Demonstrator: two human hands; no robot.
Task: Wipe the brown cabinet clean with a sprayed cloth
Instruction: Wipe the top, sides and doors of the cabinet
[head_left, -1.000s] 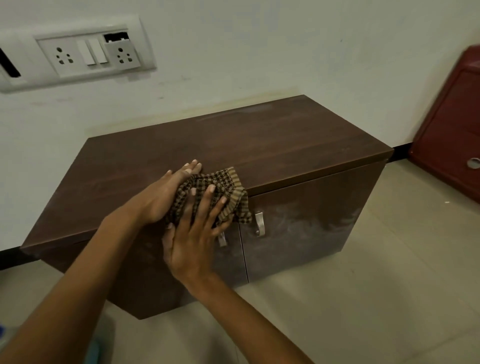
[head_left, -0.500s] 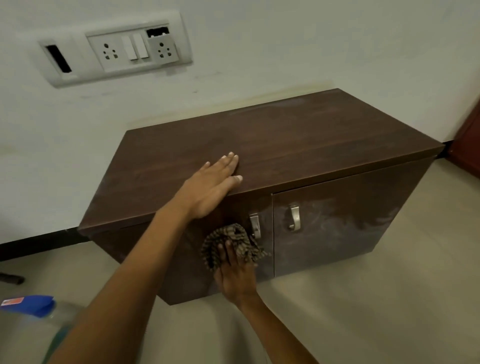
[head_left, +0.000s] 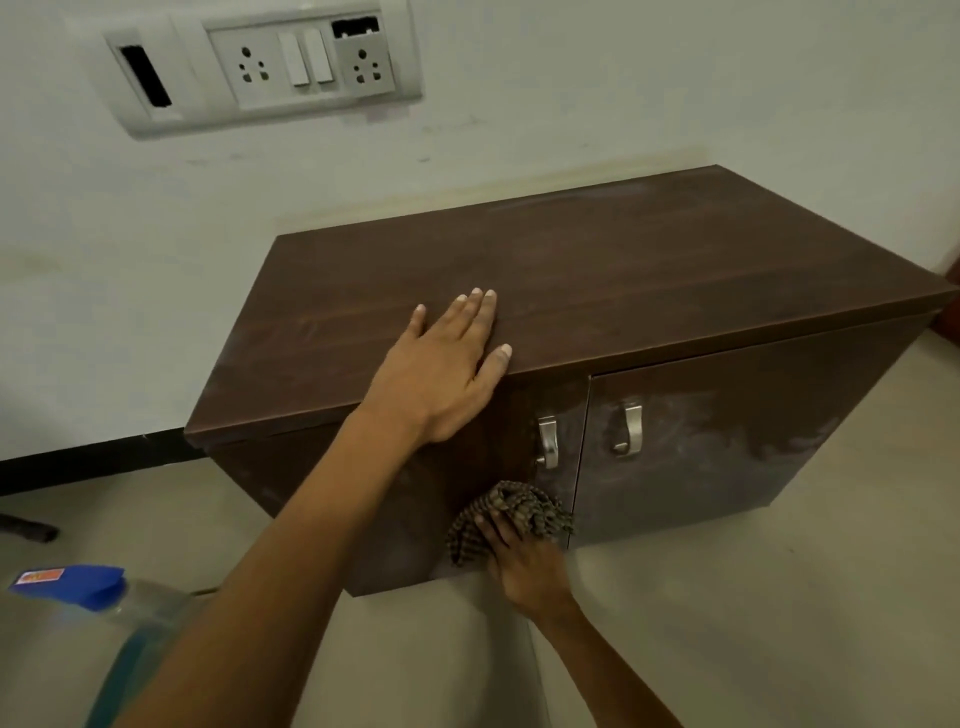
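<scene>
One pale wall (head_left: 623, 93) fills the upper field and meets a beige tiled floor (head_left: 727, 623) along a black skirting strip (head_left: 78, 462). Against the wall, on the floor, stands the brown cabinet (head_left: 649, 270), its top seen from above and its two doors closed. The right door (head_left: 727, 441) carries a whitish, smeared haze. High on the wall to the left sits a white socket-and-switch panel (head_left: 270, 67). At lower left, near the camera and blurred, is a clear spray bottle (head_left: 93, 592) with a blue head.

The left hand (head_left: 441, 374) rests palm down on the cabinet top at its front edge. Its fingers are straight and close together, the thumb spread aside along the edge, and it holds nothing.

A checked brown cloth (head_left: 514, 512), bunched into folds, lies against the lower part of the left door (head_left: 457, 493), just below the door handles and near the seam between the doors. The right hand (head_left: 524, 566) presses it there, its fingers extended over the folds; the thumb is hidden.

Two small metal handles, the left handle (head_left: 548, 441) and the right handle (head_left: 629, 428), flank the seam.
</scene>
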